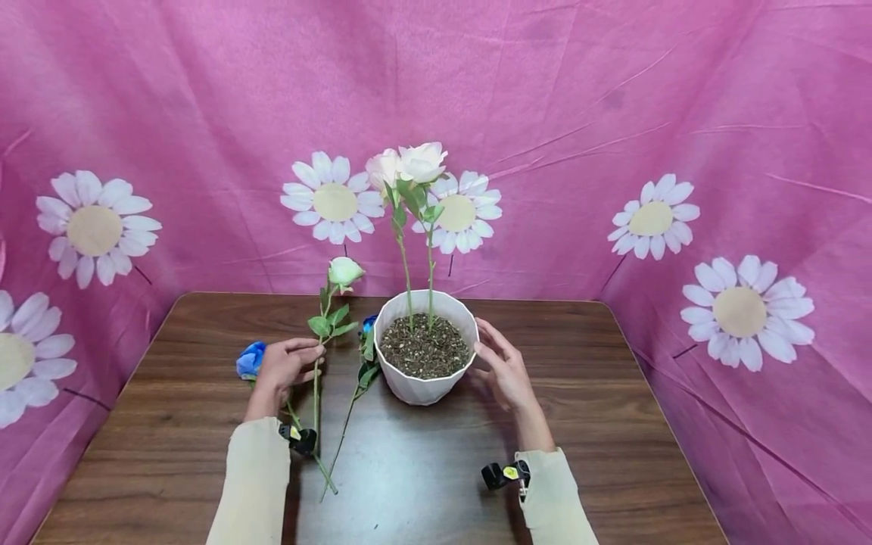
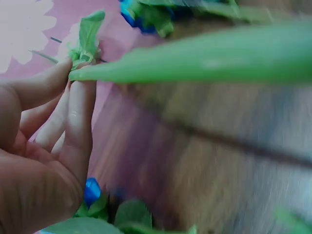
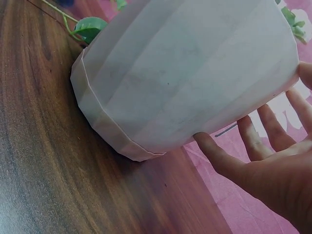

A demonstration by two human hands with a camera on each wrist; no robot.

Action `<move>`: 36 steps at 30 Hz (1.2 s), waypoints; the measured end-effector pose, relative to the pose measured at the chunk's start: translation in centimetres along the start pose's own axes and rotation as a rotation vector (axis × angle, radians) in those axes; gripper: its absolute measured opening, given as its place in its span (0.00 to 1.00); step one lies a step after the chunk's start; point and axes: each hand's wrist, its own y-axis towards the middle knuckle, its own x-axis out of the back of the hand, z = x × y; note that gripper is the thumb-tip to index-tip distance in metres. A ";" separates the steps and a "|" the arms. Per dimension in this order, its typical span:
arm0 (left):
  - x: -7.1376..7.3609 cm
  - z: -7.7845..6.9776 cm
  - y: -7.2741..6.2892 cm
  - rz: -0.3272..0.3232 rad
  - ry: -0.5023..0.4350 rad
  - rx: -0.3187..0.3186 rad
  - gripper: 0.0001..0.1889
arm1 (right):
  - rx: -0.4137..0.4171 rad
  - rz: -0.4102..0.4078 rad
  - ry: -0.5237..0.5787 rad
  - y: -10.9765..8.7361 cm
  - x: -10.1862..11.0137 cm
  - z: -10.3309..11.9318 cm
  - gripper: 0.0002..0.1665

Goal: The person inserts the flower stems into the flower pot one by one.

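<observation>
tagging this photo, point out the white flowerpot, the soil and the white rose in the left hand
white flowerpot (image 3: 170, 73), right wrist view, outer wall
soil (image 1: 426, 354), head view, top surface
held white rose (image 1: 345, 272), head view, bloom

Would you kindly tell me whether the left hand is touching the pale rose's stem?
Touching: the left wrist view shows the left hand pinching the green stem, with no gap at the pinch.

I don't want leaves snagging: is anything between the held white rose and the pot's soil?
Yes: a blue rose lies on the table between the white rose and the pot, beside the pot. Above it, nothing visible blocks the way to the soil's front.
</observation>
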 end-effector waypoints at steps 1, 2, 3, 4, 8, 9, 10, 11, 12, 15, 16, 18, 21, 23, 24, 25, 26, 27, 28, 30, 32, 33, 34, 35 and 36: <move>-0.1 -0.1 0.0 0.012 -0.056 -0.004 0.25 | -0.001 -0.002 0.000 0.0 0.0 0.0 0.34; -0.1 -0.2 -0.1 0.024 -0.114 -0.001 0.26 | -0.003 -0.004 0.000 0.0 0.0 0.0 0.34; -0.2 -0.2 -0.1 0.042 -0.173 0.000 0.27 | -0.005 -0.006 -0.001 0.0 0.0 -0.1 0.34; -0.2 -0.3 -0.2 0.058 -0.231 0.001 0.27 | -0.006 -0.008 -0.003 0.0 0.0 -0.1 0.34; -0.5 -0.3 -0.5 0.154 -0.456 -0.001 0.18 | -0.007 -0.007 -0.011 -0.1 -0.1 -0.2 0.33; -0.6 -0.4 -0.5 0.178 -0.512 -0.007 0.16 | -0.006 -0.006 -0.010 -0.1 -0.1 -0.2 0.33; -0.7 -0.4 -0.6 0.200 -0.565 -0.013 0.15 | -0.003 -0.004 -0.010 -0.1 -0.1 -0.2 0.33; -0.8 -0.5 -0.6 0.218 -0.625 -0.016 0.16 | -0.002 -0.003 -0.012 -0.2 0.0 -0.2 0.33; -0.9 -0.7 -0.7 0.238 -0.690 -0.012 0.17 | 0.000 -0.002 -0.013 -0.2 0.0 -0.2 0.33; -1.4 -1.4 -0.9 0.244 -0.843 -0.007 0.18 | 0.006 0.005 -0.015 -0.2 0.1 -0.2 0.33; -1.5 -1.7 -0.9 0.241 -0.888 0.000 0.18 | 0.007 0.007 -0.018 -0.2 0.1 -0.2 0.33; -1.8 -2.4 -1.1 0.226 -0.948 0.001 0.16 | 0.007 0.010 -0.020 -0.2 0.1 -0.2 0.33; -2.3 -3.3 -1.5 0.200 -0.933 -0.048 0.15 | 0.002 0.010 -0.024 -0.1 0.1 -0.2 0.33; -2.7 -3.9 -1.9 0.186 -0.870 -0.113 0.14 | 0.000 0.010 -0.024 -0.1 0.1 -0.2 0.33; -2.9 -4.3 -2.1 0.180 -0.835 -0.148 0.14 | -0.002 0.010 -0.024 -0.1 0.1 -0.2 0.33; -3.1 -4.6 -2.3 0.174 -0.805 -0.182 0.13 | -0.002 0.008 -0.025 -0.1 0.1 -0.2 0.33; -3.2 -5.0 -2.5 0.169 -0.779 -0.213 0.12 | -0.002 0.008 -0.022 -0.1 0.1 -0.1 0.33; -3.4 -5.4 -2.7 0.160 -0.754 -0.242 0.11 | -0.002 0.009 -0.021 -0.1 0.1 -0.1 0.33; -3.6 -5.9 -2.9 0.152 -0.737 -0.266 0.09 | -0.001 0.009 -0.019 -0.1 0.1 -0.1 0.33; -4.0 -6.8 -3.3 0.133 -0.724 -0.303 0.07 | -0.002 0.010 -0.020 -0.1 0.1 0.0 0.34; -4.5 -7.7 -3.5 0.103 -0.712 -0.338 0.06 | -0.002 0.010 -0.021 -0.1 0.1 0.1 0.34; -4.8 -8.2 -3.6 0.092 -0.711 -0.352 0.05 | -0.002 0.009 -0.020 -0.1 0.0 0.1 0.33; -5.1 -8.5 -3.6 0.083 -0.710 -0.365 0.05 | -0.003 0.007 -0.017 -0.1 0.0 0.1 0.33; -5.3 -8.9 -3.7 0.073 -0.704 -0.379 0.05 | -0.004 0.006 -0.016 -0.1 0.0 0.1 0.33; -5.6 -9.2 -3.7 0.062 -0.689 -0.390 0.05 | -0.004 0.004 -0.013 -0.1 0.0 0.1 0.33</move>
